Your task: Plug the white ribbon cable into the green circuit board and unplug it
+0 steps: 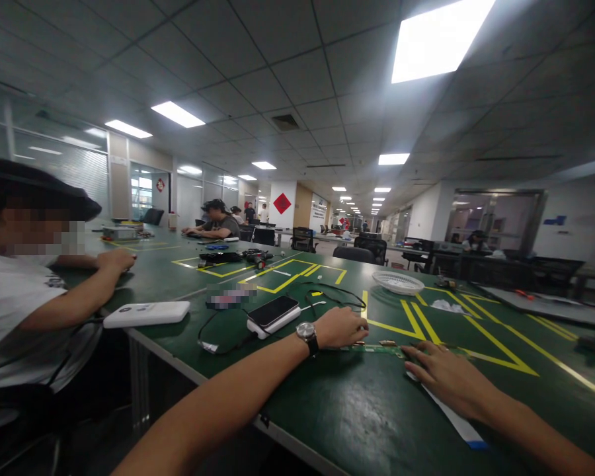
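Observation:
A thin green circuit board strip [374, 348] with copper-coloured parts lies on the table between my hands. My left hand [338, 327], wearing a wristwatch [307, 332], has its fingers bent down over the strip's left end; its fingertips are partly hidden. At the other end is my right hand [439, 365], palm down, fingers stretched out and apart, touching the strip or just beside it. Beneath the right hand and forearm runs a white flat strip [455, 418] with a blue end, partly covered by them.
Left of my watch, a black phone [275, 309] rests on a white power bank, with black cables [334, 289] around it. A white basket [398, 282] stands farther back. A white case [146, 314] lies near a seated person [24, 297] at the left. Yellow tape [500, 350] marks the green table.

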A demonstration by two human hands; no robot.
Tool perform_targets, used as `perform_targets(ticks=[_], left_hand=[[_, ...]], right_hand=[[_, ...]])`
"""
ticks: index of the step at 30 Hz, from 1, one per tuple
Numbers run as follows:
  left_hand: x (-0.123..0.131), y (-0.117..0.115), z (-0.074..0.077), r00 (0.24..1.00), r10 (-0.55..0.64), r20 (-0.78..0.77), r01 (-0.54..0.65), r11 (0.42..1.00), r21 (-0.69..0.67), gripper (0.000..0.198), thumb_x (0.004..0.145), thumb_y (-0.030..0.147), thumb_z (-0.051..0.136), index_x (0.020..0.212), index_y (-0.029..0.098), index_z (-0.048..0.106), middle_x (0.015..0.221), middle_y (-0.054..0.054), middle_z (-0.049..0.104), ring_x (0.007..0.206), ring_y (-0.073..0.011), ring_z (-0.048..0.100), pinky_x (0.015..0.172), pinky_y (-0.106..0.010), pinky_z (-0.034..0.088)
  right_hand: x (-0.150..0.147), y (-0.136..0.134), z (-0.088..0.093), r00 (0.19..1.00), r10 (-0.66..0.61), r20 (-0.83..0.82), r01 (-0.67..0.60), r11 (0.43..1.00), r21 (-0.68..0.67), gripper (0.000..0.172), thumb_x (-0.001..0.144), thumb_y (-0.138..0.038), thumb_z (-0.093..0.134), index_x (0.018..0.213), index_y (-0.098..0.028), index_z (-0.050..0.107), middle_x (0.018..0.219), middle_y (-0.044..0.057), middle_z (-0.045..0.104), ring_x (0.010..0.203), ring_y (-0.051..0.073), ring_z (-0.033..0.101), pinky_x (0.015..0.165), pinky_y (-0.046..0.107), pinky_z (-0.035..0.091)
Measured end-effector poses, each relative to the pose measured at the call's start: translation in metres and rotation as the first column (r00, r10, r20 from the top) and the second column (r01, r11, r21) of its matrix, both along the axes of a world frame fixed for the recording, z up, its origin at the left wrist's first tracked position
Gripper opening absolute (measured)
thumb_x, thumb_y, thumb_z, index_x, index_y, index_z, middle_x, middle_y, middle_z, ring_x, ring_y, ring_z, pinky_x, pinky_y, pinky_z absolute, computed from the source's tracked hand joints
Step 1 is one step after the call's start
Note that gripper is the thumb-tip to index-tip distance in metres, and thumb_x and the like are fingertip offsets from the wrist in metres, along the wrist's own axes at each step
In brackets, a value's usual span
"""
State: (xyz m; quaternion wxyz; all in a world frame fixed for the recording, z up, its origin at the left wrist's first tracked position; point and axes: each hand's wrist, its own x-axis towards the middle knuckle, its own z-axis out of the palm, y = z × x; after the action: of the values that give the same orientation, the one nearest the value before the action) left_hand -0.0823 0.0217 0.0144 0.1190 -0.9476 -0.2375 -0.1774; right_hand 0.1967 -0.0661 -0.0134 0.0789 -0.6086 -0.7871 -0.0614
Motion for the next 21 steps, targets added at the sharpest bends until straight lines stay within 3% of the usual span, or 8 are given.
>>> perform_targets(ticks=[6, 12, 21], left_hand=[[0.001, 0.002, 0.0, 0.996, -0.083, 0.011, 0.083, 0.996, -0.035, 0.023, 0.1, 0.032, 0.05, 0.11, 0.021, 0.067, 0.104, -0.005, 0.069, 0.097, -0.02, 0.061, 0.081, -0.028, 0.048], [0.005, 0.004, -0.007, 0.978, -0.2, 0.053, 0.206, 0.969, -0.138, 0.025, 0.098, 0.03, 0.053, 0.118, 0.02, 0.063, 0.11, -0.006, 0.067, 0.103, -0.0212, 0.06, 0.091, -0.031, 0.046], [0.018, -0.013, -0.017, 0.957, -0.268, 0.11, 0.288, 0.924, -0.253, 0.049, 0.095, 0.042, 0.058, 0.139, 0.023, 0.044, 0.138, -0.009, 0.052, 0.128, -0.0262, 0.048, 0.105, -0.04, 0.041]], right_hand=[[-0.003, -0.005, 0.008, 0.988, 0.105, -0.115, -0.116, 0.988, -0.099, 0.063, 0.095, -0.066, 0.034, 0.14, -0.028, 0.053, 0.143, 0.011, 0.051, 0.127, 0.033, 0.051, 0.109, 0.05, 0.039], [-0.005, -0.008, 0.014, 0.949, 0.235, -0.211, -0.271, 0.949, -0.16, 0.057, 0.096, -0.06, 0.041, 0.145, -0.032, 0.047, 0.153, 0.006, 0.041, 0.136, 0.031, 0.043, 0.116, 0.051, 0.031], [-0.02, -0.02, 0.021, 0.87, 0.369, -0.327, -0.432, 0.891, -0.143, 0.049, 0.1, -0.05, 0.04, 0.144, -0.031, 0.046, 0.154, 0.006, 0.039, 0.139, 0.026, 0.038, 0.118, 0.049, 0.027]])
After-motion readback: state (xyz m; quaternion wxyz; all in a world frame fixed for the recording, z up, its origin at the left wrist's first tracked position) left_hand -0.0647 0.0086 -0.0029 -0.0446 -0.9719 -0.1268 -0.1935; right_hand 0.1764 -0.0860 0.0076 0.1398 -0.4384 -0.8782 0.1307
